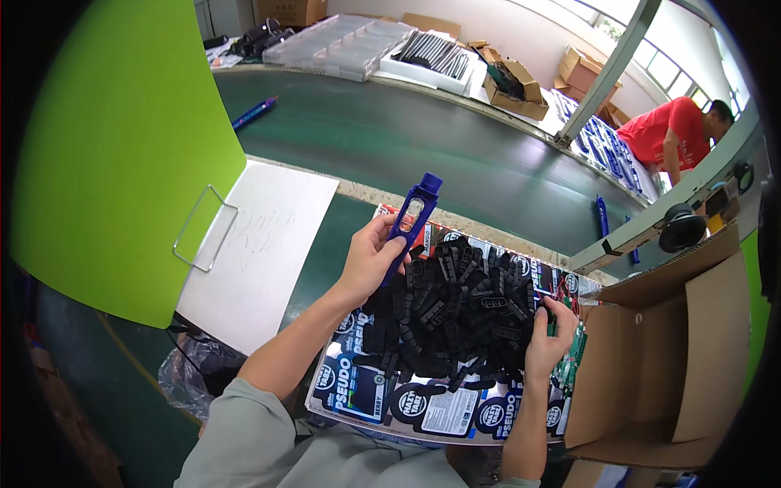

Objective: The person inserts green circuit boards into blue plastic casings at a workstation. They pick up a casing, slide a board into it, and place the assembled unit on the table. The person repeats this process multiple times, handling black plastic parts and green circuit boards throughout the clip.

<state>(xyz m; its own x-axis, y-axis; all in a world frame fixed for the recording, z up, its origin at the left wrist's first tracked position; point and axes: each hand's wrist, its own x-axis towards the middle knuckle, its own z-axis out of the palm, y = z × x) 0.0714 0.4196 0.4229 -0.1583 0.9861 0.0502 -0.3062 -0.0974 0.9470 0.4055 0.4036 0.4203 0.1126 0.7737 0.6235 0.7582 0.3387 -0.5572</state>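
Note:
My left hand point(370, 256) is closed round a long blue plastic housing point(416, 207), raised at a tilt over the far left of a heap of parts. An opening along its side shows small metallic and orange parts inside. Below it lies the heap of small black plastic pieces point(455, 309), spread on a sheet of printed packaging point(358, 407). At the heap's right edge my right hand point(551, 337) has its thumb and fingers pinched together; what they hold is too small to make out. Beside that hand are green circuit boards point(569, 366) with thin red wires.
An open cardboard box point(651, 374) stands at the right. Left are a white board point(260, 236) with a wire handle and a lime-green panel point(122, 163). A green conveyor belt point(366, 138) crosses beyond, carrying blue housings point(602, 215). A person in red point(671, 134) bends over trays, far right.

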